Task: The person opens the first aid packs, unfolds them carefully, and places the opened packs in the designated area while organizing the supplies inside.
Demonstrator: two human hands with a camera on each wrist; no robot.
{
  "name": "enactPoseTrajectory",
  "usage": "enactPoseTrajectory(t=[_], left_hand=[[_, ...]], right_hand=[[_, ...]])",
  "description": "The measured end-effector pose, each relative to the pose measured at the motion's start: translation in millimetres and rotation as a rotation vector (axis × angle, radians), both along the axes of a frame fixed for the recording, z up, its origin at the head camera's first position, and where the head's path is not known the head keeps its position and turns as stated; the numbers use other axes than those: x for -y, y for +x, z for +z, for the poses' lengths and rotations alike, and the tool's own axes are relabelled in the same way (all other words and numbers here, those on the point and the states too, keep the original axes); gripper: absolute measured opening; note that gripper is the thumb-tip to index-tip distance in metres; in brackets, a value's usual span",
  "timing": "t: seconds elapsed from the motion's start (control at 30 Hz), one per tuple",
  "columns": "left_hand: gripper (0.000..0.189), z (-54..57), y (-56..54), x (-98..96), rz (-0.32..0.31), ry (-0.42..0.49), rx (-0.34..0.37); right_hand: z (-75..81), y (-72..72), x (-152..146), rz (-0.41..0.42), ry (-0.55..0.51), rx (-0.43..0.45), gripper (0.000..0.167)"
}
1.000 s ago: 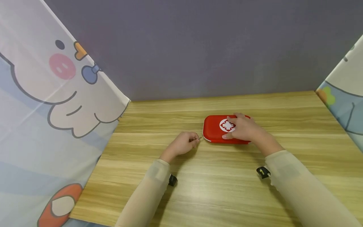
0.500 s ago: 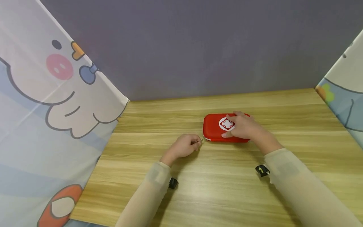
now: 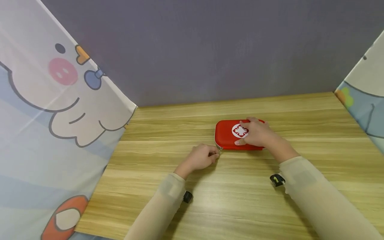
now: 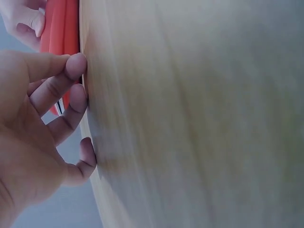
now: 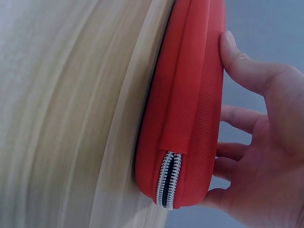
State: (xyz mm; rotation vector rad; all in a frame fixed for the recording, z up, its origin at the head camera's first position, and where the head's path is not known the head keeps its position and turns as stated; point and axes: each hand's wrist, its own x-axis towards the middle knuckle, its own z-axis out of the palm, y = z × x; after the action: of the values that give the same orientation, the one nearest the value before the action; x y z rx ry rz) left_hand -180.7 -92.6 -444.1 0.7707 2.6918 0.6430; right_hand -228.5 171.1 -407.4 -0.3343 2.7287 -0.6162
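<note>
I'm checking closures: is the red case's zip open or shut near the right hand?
Open there: the silver zip teeth stand apart, with a dark gap between them; elsewhere, I cannot tell.

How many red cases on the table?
1: the red case lies on the table, under the right hand, with the left hand at its near left corner. No others show.

A red case (image 3: 224,135), white cross emblem up, lies flat under the right hand (image 3: 260,135), silver zip teeth (image 5: 168,183) parted there, zip pull (image 3: 221,151) pinched by the left hand (image 3: 203,157).
</note>
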Motion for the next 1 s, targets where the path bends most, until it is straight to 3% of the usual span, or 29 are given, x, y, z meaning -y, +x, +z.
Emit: enactPoseTrajectory(t=[0.43,0.63,0.73,0.83,0.93,1.0], left_hand=[[0.014,-5.7,-5.1,0.8,0.043,0.04,0.098],[0.013,-2.2,-10.3,8.9,0.063,0.124,0.223],[0.021,2.0,-18.5,12.0,0.101,0.137,0.26],[0.04,6.4,-29.8,9.3,0.175,0.145,0.252],[0.06,9.9,-42.0,-0.1,0.247,0.156,0.237],[0.07,12.4,-49.5,-9.6,0.26,0.174,0.237]], right_hand=[[1.6,-1.1,-3,0.03,0.005,0.01,0.101],[-0.8,1.6,-3,0.048,-0.001,0.017,0.101],[-0.8,1.6,-3,0.075,-0.02,0.006,0.099],[0.0,0.1,-6,0.11,-0.049,-0.014,0.096],[1.2,-2.6,-10,0.168,-0.075,-0.021,0.095],[2.8,-5.4,-15,0.217,-0.086,-0.016,0.095]])
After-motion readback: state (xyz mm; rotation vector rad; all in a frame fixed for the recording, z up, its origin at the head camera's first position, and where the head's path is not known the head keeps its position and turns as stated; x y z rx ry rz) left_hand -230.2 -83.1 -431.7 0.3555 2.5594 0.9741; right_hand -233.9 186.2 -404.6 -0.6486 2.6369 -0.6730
